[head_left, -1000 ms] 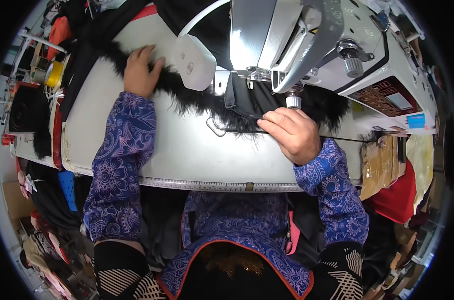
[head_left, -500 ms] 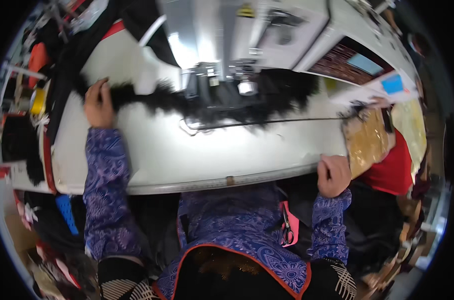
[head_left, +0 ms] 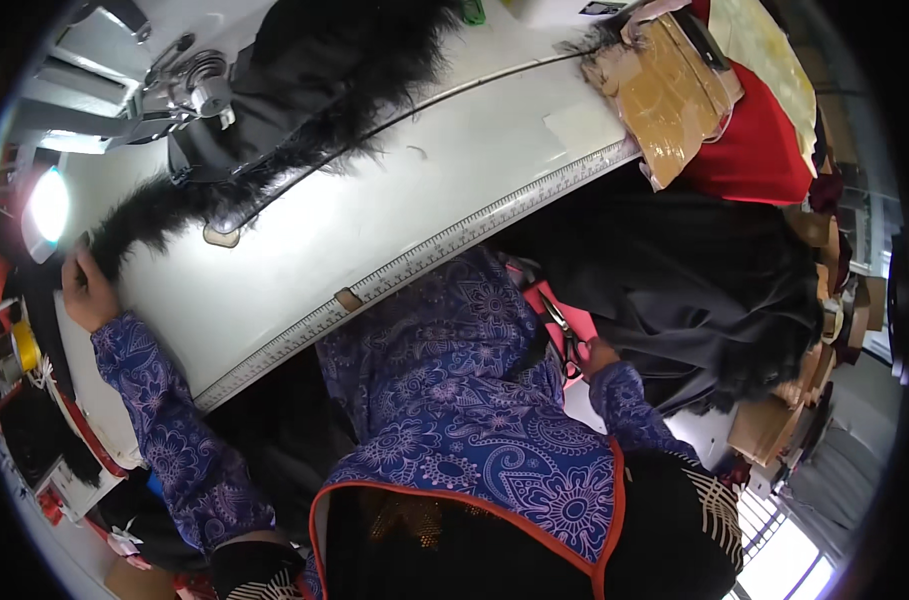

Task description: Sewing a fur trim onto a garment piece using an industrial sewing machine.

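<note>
My left hand [head_left: 89, 290] is at the left side of the white sewing table, its thumb and fingers pinched on the end of a black feathery trim [head_left: 159, 208]. The trim runs up to the right along dark cloth [head_left: 304, 85], past the metal foot parts of a sewing machine [head_left: 209, 92]. My right hand [head_left: 601, 358] is low beside my apron, its bent fingers at the handles of dark scissors [head_left: 564, 330]. Those scissors lie against a pink piece [head_left: 582, 322] at the apron's side, blades pointing away from me. Part of this hand's grip is hidden.
A ruler strip [head_left: 454, 245] runs along the table's front edge. A thin dark cord [head_left: 454, 92] crosses the table top. At the far right lie a brown taped packet [head_left: 664, 95] and red cloth [head_left: 764, 140]. Black fabric [head_left: 674, 280] hangs below the edge.
My view has turned to the right, shifting the machine to the upper left. My right hand has gone from the table edge down to the scissors. The left stays at the trim's end.
</note>
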### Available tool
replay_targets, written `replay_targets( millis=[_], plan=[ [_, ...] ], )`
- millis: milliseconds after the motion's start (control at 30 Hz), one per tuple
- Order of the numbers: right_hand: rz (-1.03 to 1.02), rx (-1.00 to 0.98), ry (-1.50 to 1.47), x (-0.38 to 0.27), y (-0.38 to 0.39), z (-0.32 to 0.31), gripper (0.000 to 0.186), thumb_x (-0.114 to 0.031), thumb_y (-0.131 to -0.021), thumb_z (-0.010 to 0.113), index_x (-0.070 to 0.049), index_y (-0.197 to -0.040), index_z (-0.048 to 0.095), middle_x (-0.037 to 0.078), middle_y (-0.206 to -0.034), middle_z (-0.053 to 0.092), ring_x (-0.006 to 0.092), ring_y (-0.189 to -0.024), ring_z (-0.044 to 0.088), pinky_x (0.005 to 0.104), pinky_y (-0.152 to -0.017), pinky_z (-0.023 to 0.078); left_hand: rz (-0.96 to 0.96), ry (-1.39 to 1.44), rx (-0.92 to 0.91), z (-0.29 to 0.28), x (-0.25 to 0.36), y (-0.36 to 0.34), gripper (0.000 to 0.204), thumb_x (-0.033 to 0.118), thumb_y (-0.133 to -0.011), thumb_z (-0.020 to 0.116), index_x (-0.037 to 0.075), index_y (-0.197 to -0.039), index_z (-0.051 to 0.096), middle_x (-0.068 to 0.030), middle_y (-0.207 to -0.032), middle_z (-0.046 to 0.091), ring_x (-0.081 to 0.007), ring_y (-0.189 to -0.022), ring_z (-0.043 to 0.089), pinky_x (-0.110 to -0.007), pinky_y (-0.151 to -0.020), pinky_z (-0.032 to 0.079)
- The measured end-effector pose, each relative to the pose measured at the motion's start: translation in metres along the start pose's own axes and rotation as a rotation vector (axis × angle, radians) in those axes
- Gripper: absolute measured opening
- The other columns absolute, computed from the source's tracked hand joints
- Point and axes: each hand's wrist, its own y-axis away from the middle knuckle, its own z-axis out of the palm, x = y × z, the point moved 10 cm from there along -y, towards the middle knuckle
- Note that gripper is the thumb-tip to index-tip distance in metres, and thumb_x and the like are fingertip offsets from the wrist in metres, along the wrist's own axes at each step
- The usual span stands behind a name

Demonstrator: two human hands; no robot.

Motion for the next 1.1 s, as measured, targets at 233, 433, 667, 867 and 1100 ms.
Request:
replay_targets(
  millis=[233, 433, 667, 867, 1100],
  plan=[
    [0.037, 0.066, -0.151, 0.000, 0.022, 0.027, 0.055, -0.021, -0.076, 0.073, 0.001, -0.121, 0.052, 0.029, -0.110, 0.064, 0.0454, -0.104, 0.063, 0.0484, -0.088, 0.051, 0.022, 0.116, 0.096, -0.016, 0.036, 0.010, 0.013, 0.008, -0.094, 0.064, 0.000, -0.101, 0.072, -0.0106, -0.100, 0.073, -0.0201, -0.094, 0.069, -0.031, -0.086, 0.052],
    [0.045, -0.029, -0.220, 0.002, 0.032, 0.024, 0.048, -0.025, -0.067, 0.081, -0.003, -0.105, 0.060, 0.022, -0.105, 0.068, 0.0367, -0.099, 0.068, 0.0454, -0.085, 0.054, 0.096, 0.137, -0.079, -0.004, 0.083, 0.007, 0.020, 0.006, -0.093, 0.063, 0.000, -0.111, 0.069, -0.0119, -0.108, 0.070, -0.0211, -0.103, 0.066, -0.030, -0.094, 0.048],
    [-0.205, -0.012, -0.585, 0.010, 0.053, -0.055, 0.035, -0.018, -0.063, 0.088, -0.004, -0.078, 0.059, -0.002, -0.062, 0.050, 0.0096, -0.060, 0.049, 0.0311, -0.054, 0.039, 0.226, 0.206, -0.277, 0.013, 0.138, 0.008, 0.047, 0.008, -0.080, 0.073, 0.008, -0.125, 0.064, -0.0139, -0.124, 0.064, -0.0312, -0.118, 0.059, -0.038, -0.102, 0.045],
    [-0.329, -0.511, -0.690, -0.189, 0.106, -0.206, 0.034, -0.007, -0.067, 0.089, 0.001, -0.090, 0.066, -0.006, -0.070, 0.055, 0.0019, -0.062, 0.047, 0.0225, -0.054, 0.034, 0.403, 0.188, -0.352, 0.031, 0.176, 0.016, 0.042, 0.012, -0.076, 0.078, 0.011, -0.117, 0.068, -0.0120, -0.118, 0.066, -0.0311, -0.119, 0.058, -0.040, -0.100, 0.046],
    [-0.767, -0.927, -0.737, -0.388, 0.129, -0.221, 0.039, -0.015, -0.076, 0.077, -0.002, -0.106, 0.056, 0.002, -0.084, 0.058, 0.0084, -0.076, 0.054, 0.0252, -0.070, 0.046, 0.097, 0.406, -0.353, 0.019, 0.161, 0.029, 0.026, -0.002, -0.074, 0.078, 0.003, -0.098, 0.069, -0.0101, -0.087, 0.067, -0.0238, -0.080, 0.066, -0.029, -0.073, 0.051]
  ],
)
